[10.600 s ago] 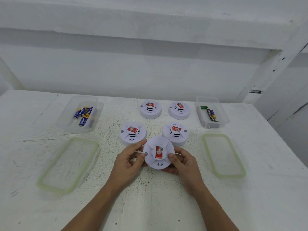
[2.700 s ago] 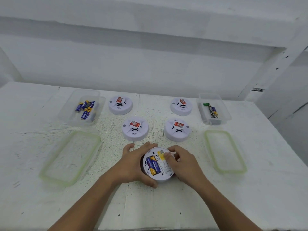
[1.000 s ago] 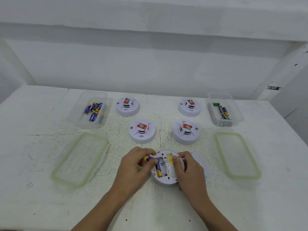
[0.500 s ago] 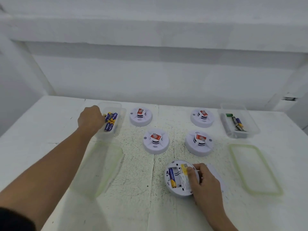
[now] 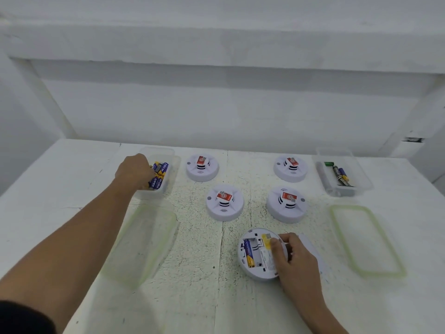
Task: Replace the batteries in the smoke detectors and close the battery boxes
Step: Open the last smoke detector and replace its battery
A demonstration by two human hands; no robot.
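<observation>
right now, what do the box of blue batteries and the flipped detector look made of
Left battery box: probably clear, slightly cloudy plastic; the batteries show through its walls. Flipped smoke detector: white moulded plastic, smooth with a soft sheen; the label on its back looks like printed paper, too blurred to be sure.

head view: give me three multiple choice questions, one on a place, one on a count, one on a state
1. Where is the left hand?
A. in the clear box of blue batteries
B. raised in the air
C. out of view

2. How many face-up smoke detectors show a red label on top?
A. three
B. four
C. five

3. How is the battery bay of the upturned smoke detector?
A. covered
B. open, empty
C. open, one battery in it

1 A: its knuckles sit over the batteries inside the box.
2 B: two in the far row, two nearer.
3 C: the right hand holds it, bay uncovered, one blue-and-yellow battery showing.
</observation>
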